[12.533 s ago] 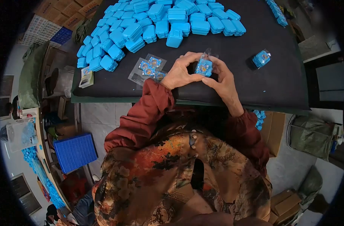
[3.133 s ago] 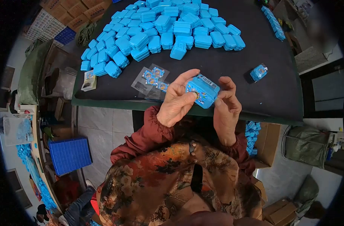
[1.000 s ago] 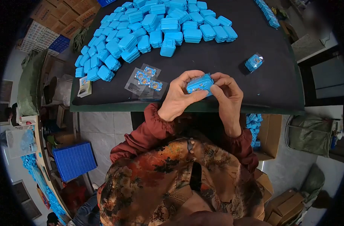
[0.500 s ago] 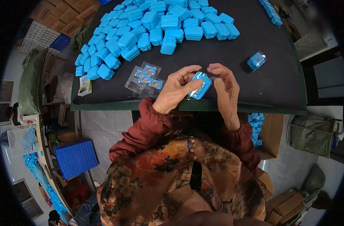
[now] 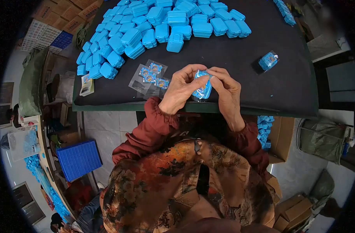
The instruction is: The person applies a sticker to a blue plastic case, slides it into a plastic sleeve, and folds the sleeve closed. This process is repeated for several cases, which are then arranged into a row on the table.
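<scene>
A small blue case [image 5: 202, 90] with a printed picture and clear film around it is held near the table's front edge. My left hand [image 5: 182, 88] grips its left side, thumb across the face. At its upper right, the fingers and thumb of my right hand [image 5: 227, 91] pinch the case or its film. Printed cards in clear sleeves [image 5: 149, 77] lie to the left of my left hand. Farther right lies another wrapped blue case [image 5: 268, 61]. Many plain blue cases [image 5: 177, 18] are heaped at the back of the table.
The dark table [image 5: 232, 58] has a green front edge. A booklet [image 5: 87, 85] lies at its left corner. Below on the right, a cardboard box [image 5: 280, 138] holds blue packets. A blue crate [image 5: 79, 160] stands at the lower left, with part of another person [image 5: 88, 217] below it.
My right hand has moved left and closed at the case's top edge; before, its fingers were apart beside it. The case now stands more upright in my left hand.
</scene>
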`<state>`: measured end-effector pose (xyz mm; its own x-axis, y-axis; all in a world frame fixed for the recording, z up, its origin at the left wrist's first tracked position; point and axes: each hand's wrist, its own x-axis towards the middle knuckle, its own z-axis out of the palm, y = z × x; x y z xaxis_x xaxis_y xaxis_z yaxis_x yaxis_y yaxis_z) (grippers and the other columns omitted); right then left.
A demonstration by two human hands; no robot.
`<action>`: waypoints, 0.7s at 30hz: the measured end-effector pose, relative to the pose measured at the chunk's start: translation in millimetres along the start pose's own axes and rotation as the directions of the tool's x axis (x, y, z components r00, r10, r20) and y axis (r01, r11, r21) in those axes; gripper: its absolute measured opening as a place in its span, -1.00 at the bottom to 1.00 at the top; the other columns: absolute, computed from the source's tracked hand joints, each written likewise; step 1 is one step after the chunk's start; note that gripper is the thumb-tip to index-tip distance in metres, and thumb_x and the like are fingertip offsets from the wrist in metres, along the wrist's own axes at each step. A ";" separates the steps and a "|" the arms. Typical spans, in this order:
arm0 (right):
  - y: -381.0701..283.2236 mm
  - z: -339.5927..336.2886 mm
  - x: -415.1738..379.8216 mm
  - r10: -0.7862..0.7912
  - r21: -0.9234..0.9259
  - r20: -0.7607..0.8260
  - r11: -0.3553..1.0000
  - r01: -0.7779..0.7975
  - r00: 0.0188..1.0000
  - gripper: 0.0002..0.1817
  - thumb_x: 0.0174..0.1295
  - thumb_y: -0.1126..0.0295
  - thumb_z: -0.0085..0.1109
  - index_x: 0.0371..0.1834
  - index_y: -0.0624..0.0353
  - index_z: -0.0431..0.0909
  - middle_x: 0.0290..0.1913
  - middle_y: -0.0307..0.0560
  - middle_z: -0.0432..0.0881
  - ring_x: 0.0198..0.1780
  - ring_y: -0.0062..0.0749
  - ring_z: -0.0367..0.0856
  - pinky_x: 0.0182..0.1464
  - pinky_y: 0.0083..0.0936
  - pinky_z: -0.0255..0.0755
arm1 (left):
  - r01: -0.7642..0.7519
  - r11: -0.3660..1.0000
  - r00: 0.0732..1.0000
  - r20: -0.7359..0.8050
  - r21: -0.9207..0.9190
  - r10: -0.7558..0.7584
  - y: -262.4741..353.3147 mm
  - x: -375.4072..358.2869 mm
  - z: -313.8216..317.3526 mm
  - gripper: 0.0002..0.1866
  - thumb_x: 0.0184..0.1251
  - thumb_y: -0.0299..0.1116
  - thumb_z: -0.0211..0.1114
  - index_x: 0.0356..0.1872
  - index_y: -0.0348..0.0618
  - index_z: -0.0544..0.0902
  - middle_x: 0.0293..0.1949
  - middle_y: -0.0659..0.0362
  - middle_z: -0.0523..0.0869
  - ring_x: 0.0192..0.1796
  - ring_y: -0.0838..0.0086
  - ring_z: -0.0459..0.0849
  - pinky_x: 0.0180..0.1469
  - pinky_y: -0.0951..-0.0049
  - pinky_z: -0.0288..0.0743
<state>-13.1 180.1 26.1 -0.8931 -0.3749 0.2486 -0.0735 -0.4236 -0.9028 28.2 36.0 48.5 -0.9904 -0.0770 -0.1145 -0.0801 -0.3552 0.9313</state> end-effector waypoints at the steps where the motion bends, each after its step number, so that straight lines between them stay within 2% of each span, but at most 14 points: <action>1: -0.2 0.0 0.3 0.002 0.000 0.000 1.000 -0.002 1.000 -0.81 0.21 0.51 0.17 -0.12 0.25 0.62 -0.05 -0.17 0.53 -0.09 -0.56 0.50 -0.06 -0.63 0.40 | 0.007 1.000 1.000 0.019 -0.007 -0.007 -1.6 0.8 -1.1 -0.68 0.22 -0.40 0.32 -0.03 -0.26 0.53 -0.30 0.27 0.58 -0.27 0.70 0.49 -0.25 0.67 0.37; 4: 0.7 0.3 1.3 0.018 -0.049 -0.004 0.999 -0.018 1.000 -0.86 0.21 0.51 0.16 -0.20 0.27 0.63 -0.12 -0.19 0.55 -0.16 -0.61 0.48 -0.11 -0.66 0.36 | -0.001 1.000 1.000 0.018 0.013 0.001 -2.7 3.0 -2.1 -0.74 0.23 -0.41 0.30 -0.08 -0.23 0.56 -0.27 0.28 0.58 -0.25 0.70 0.47 -0.24 0.68 0.33; 6: 7.0 -0.6 3.7 -0.072 -0.200 -0.023 0.978 0.066 0.997 -0.90 0.19 0.51 0.18 -0.28 0.31 0.62 -0.16 -0.22 0.56 -0.21 -0.67 0.44 -0.18 -0.68 0.33 | -0.021 0.999 1.000 -0.001 0.039 0.021 -2.6 6.0 -3.0 -0.77 0.23 -0.41 0.31 -0.12 -0.23 0.57 -0.29 0.29 0.57 -0.26 0.71 0.47 -0.25 0.69 0.32; 8: 6.1 -0.3 8.1 -0.070 -0.207 -0.046 0.977 0.059 0.997 -0.91 0.19 0.51 0.19 -0.32 0.31 0.61 -0.21 -0.24 0.56 -0.25 -0.70 0.43 -0.21 -0.70 0.32 | -0.051 0.993 0.999 0.001 0.108 0.052 -4.8 9.2 -7.4 -0.82 0.23 -0.40 0.31 -0.20 -0.23 0.58 -0.31 0.30 0.58 -0.29 0.72 0.46 -0.26 0.69 0.32; 11: 10.1 -6.1 16.8 -0.024 -0.167 -0.087 0.986 0.009 0.996 -0.91 0.18 0.49 0.20 -0.38 0.31 0.58 -0.31 -0.28 0.55 -0.33 -0.74 0.41 -0.27 -0.72 0.30 | -0.116 0.989 0.993 0.030 0.088 0.113 -9.0 22.3 -16.3 -0.85 0.21 -0.43 0.32 -0.28 -0.27 0.56 -0.39 0.31 0.56 -0.36 0.72 0.47 -0.33 0.68 0.35; 13: 14.8 -10.0 20.0 0.018 -0.121 -0.102 0.992 -0.030 0.995 -0.91 0.18 0.48 0.21 -0.41 0.29 0.57 -0.37 -0.31 0.54 -0.36 -0.76 0.40 -0.31 -0.73 0.28 | -0.072 0.995 0.997 0.023 0.073 0.071 -7.3 26.4 -19.5 -0.87 0.21 -0.44 0.31 -0.30 -0.27 0.58 -0.40 0.31 0.57 -0.37 0.72 0.46 -0.33 0.68 0.34; 16: 20.9 -11.2 18.7 0.068 -0.171 -0.116 0.981 -0.088 0.991 -0.89 0.17 0.47 0.21 -0.45 0.25 0.54 -0.47 -0.38 0.49 -0.42 -0.79 0.36 -0.37 -0.75 0.24 | -0.060 0.983 0.998 0.037 0.172 0.055 -15.5 31.1 -24.9 -0.89 0.22 -0.46 0.29 -0.32 -0.29 0.59 -0.42 0.30 0.57 -0.37 0.72 0.47 -0.35 0.68 0.34; 18: 23.3 -10.3 17.0 0.041 -0.196 -0.139 0.978 -0.068 0.989 -0.87 0.18 0.45 0.20 -0.46 0.24 0.51 -0.50 -0.40 0.45 -0.43 -0.79 0.34 -0.39 -0.75 0.22 | -0.128 0.968 0.992 0.022 0.216 0.127 -19.8 32.2 -23.4 -0.88 0.19 -0.48 0.31 -0.33 -0.33 0.59 -0.44 0.29 0.57 -0.36 0.72 0.47 -0.37 0.67 0.35; 21: 24.1 -10.3 15.6 -0.004 -0.274 -0.121 0.961 -0.029 0.993 -0.90 0.21 0.47 0.17 -0.40 0.24 0.49 -0.49 -0.40 0.44 -0.44 -0.80 0.33 -0.38 -0.75 0.22 | -0.113 0.953 0.992 -0.029 0.282 0.126 -16.6 34.6 -20.5 -0.82 0.09 -0.49 0.37 -0.32 -0.33 0.58 -0.43 0.27 0.56 -0.36 0.70 0.47 -0.38 0.66 0.37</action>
<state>-33.4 172.6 4.6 -0.9399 -0.2708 0.2081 -0.1659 -0.1707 -0.9713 -2.5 20.1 22.0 -0.9890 -0.1477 -0.0064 0.0036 -0.0675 0.9977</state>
